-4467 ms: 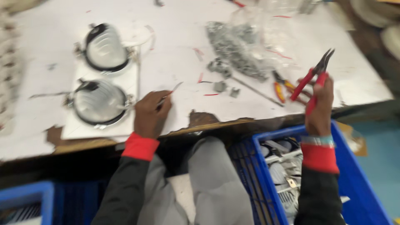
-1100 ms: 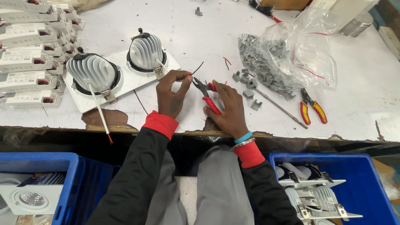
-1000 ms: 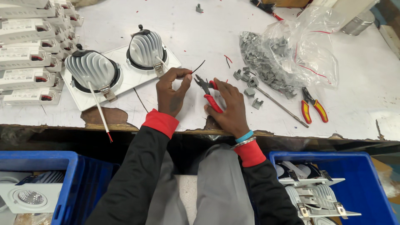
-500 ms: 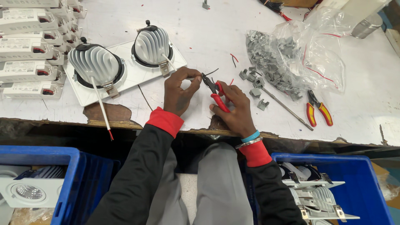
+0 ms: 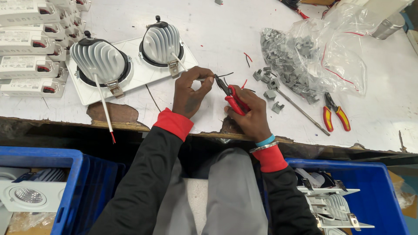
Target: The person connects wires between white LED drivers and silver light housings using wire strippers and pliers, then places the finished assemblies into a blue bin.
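The left hand [image 5: 188,92] pinches a thin black wire [image 5: 221,76] between thumb and forefinger, holding it level just above the bench [image 5: 217,30], apparently so that its free end meets the tool. The right hand [image 5: 248,111] is closed around the red handles of a pair of pliers [image 5: 230,93], whose dark nose touches the wire just beside the left fingertips; whether the nose is biting the wire is too small to tell.

Left of the hands lies a white rectangular plate carrying two ribbed grey lamp housings [image 5: 126,56], heat fins upward. A white cable with a red tip [image 5: 104,109] trails from one housing over the worn bench edge.

Right of the hands, small grey clips [image 5: 267,82] lie loose, spilling from a crumpled clear plastic bag [image 5: 322,48] open toward the person, within easy reach. Beside them lie a slim metal rod [image 5: 300,111] and a second pair of pliers with red and yellow handles [image 5: 335,115].

Along the far left, flat white rectangular boxes with small red ends [image 5: 26,43] are stacked in rows, labels illegible. Below the bench, blue plastic crates [image 5: 74,174] on each side hold more white fittings.
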